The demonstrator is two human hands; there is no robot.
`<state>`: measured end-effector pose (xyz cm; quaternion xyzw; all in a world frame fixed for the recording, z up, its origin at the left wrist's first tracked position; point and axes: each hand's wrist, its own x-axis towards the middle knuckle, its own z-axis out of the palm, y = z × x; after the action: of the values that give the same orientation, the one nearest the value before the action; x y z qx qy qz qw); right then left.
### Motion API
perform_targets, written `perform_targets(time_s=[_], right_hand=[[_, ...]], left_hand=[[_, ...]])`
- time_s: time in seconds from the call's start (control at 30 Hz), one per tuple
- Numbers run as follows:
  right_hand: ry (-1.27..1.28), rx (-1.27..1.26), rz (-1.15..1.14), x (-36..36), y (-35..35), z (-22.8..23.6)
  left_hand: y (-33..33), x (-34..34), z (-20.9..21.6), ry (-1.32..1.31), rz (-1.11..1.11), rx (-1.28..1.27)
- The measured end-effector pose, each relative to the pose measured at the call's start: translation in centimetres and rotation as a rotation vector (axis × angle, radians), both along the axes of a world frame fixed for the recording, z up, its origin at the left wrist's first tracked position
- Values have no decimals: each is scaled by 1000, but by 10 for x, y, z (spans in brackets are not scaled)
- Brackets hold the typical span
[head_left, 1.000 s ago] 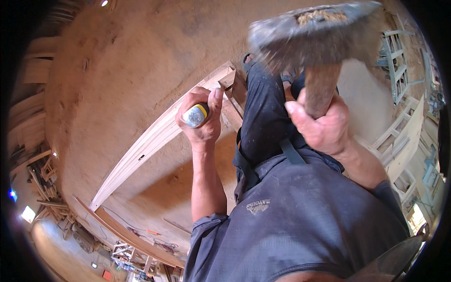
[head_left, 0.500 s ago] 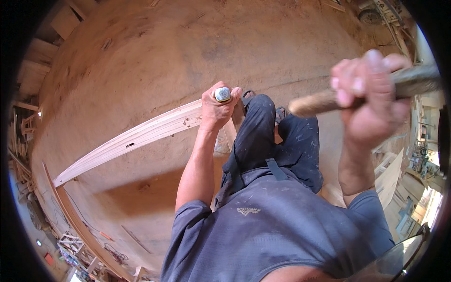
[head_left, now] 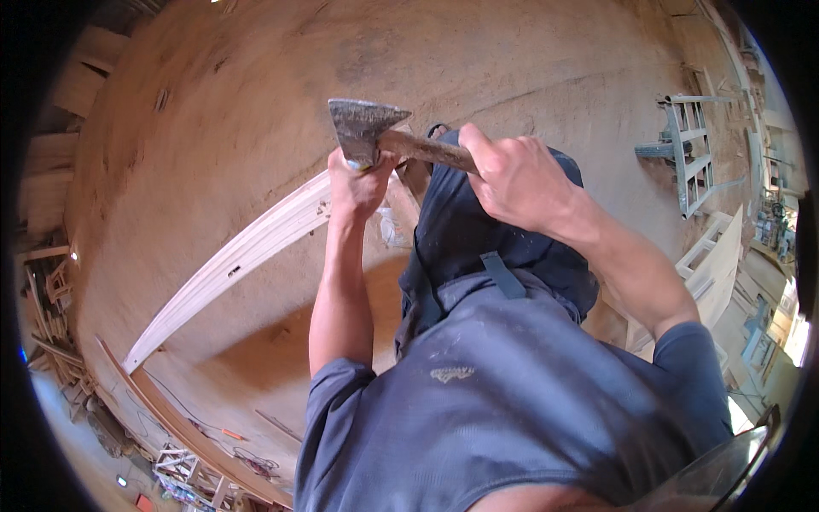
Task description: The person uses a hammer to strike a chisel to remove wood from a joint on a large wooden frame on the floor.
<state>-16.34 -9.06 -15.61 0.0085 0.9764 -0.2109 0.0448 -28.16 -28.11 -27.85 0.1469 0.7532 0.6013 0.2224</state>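
Right hand (head_left: 522, 183), right of the frame's upper centre: fingers clamped round the handle of the axe (head_left: 367, 126), no gap showing. Left hand (head_left: 352, 194), just below the axe's head, is curled tight round an upright tool (head_left: 354, 164), and only a sliver of that tool's pale end peeks out. The head covers the rest of the end; the fist swallows the shaft, and its lower tip is out of sight. Is metal on metal? Can't tell from here. The handle's far end disappears inside the right fist.

Now the axe's lie: handle slanting from upper centre down to the right, broad edge towards the top of the frame, narrow butt pointing down at the tool. Underneath, the beam (head_left: 243, 243) stretches from lower left to upper centre, a dark slot (head_left: 234, 271) along it, its near end partly behind the left hand. Dark trousers (head_left: 503, 230) sit right of that.
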Motion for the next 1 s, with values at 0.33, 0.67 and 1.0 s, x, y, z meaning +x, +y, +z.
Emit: perform_targets(time_s=[0.33, 0.67, 1.0], right_hand=[[-470, -795, -884, 99, 17, -86], [-613, -875, -1056, 126, 37, -110], [-605, -770, -939, 93, 36, -91]], left_hand=[[30, -8, -10, 101, 333, 197], [-23, -46, 32, 127, 537, 683], [-2, -12, -5, 49, 304, 545]])
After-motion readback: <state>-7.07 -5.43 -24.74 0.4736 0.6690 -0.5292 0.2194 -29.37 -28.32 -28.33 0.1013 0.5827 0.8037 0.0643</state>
